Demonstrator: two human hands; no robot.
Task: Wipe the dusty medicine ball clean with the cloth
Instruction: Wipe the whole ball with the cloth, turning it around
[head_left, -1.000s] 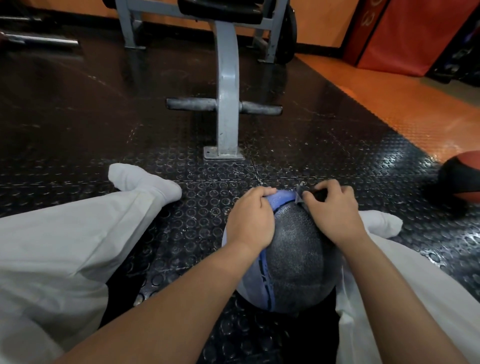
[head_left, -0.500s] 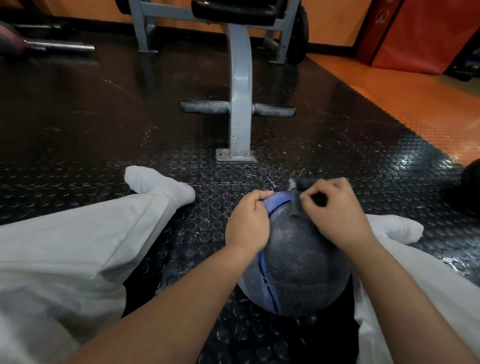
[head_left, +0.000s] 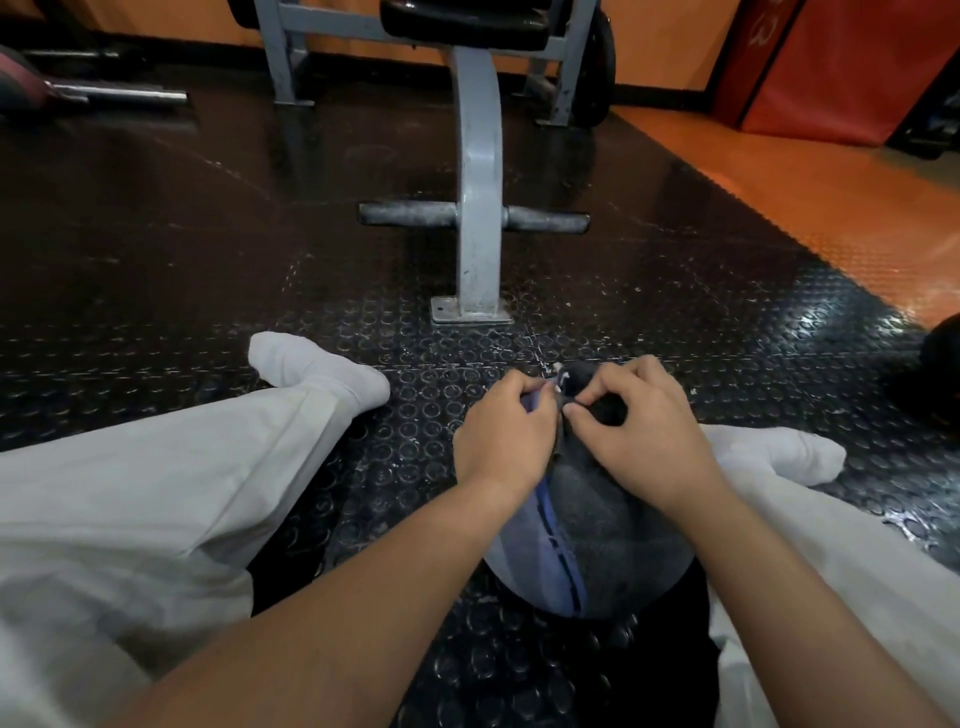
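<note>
Pinching the dark cloth (head_left: 579, 379) atop the medicine ball (head_left: 623, 540) at lower centre, left hand (head_left: 504, 434) and right hand (head_left: 641, 434) meet with curled fingers, knuckles up, both forearms converging from the bottom edge.

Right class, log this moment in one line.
left hand: pinches cloth | right hand: pinches cloth | cloth: atop ball | ball: on floor between legs

Below the fingers (head_left: 524, 387), the medicine ball (head_left: 618, 535) is showing speckled dark grey beside pale blue, with a darker blue stripe dividing them. The cloth (head_left: 579, 379) at the fingers is looking charcoal. Beyond the fingers, the floor mat (head_left: 260, 234) is showing black raised circles.
</note>
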